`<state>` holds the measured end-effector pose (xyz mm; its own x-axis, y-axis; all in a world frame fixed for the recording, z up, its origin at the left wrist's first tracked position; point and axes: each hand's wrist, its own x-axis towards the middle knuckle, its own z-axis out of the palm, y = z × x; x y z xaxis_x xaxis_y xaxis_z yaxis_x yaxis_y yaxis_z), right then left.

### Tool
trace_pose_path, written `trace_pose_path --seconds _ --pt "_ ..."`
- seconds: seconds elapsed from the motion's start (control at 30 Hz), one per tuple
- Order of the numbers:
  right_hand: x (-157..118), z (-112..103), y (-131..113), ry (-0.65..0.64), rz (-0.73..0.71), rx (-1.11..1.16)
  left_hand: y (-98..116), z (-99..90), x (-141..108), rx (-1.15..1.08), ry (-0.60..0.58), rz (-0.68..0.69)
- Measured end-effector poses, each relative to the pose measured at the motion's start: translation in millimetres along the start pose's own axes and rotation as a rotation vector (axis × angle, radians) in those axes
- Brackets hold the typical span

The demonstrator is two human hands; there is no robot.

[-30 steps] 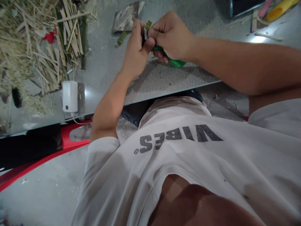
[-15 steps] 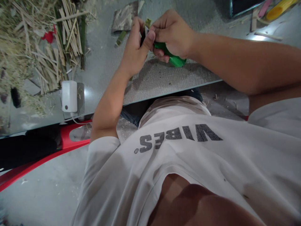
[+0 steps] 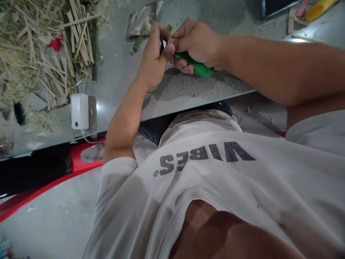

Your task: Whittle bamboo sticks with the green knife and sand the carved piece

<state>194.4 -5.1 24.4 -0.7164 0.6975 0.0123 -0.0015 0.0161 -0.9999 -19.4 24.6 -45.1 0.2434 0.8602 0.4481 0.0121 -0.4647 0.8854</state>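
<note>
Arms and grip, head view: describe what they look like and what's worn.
The left arm and right arm are bare below short, loose white sleeves. The left grip and right grip are ungloved hands; no watch or bracelet shows.

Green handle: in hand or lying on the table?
In hand. The right hand is closed over the green handle, fingers curled beneath it, with its ridged end sticking out below the palm.

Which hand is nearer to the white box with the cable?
Left. The left hand is up and right of the white box in the picture; the right hand, on the green handle, is farther right.
</note>
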Motion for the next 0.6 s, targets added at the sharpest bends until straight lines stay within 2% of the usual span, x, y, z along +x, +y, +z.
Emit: trace_pose_path --seconds 0.07,0.1,0.3,0.4,0.5,0.6 --pt "0 1 0 0.030 -0.007 -0.012 4 -3.1 1 0.111 -0.132 0.061" --pt "-1 2 0 0.051 -0.013 -0.017 6 -3.7 1 0.145 -0.149 0.084" --pt "-4 10 -5 0.139 -0.024 -0.104 9 -0.5 3 0.182 -0.062 0.027" --pt "-5 16 -7 0.206 -0.047 -0.126 3 -0.8 4 0.240 0.017 0.050" --pt "-8 20 -9 0.296 -0.119 -0.139 -5 -2.7 5 0.281 0.095 0.130" --pt "-10 17 -11 0.238 -0.207 -0.136 -8 -3.3 5 0.247 0.080 0.174"
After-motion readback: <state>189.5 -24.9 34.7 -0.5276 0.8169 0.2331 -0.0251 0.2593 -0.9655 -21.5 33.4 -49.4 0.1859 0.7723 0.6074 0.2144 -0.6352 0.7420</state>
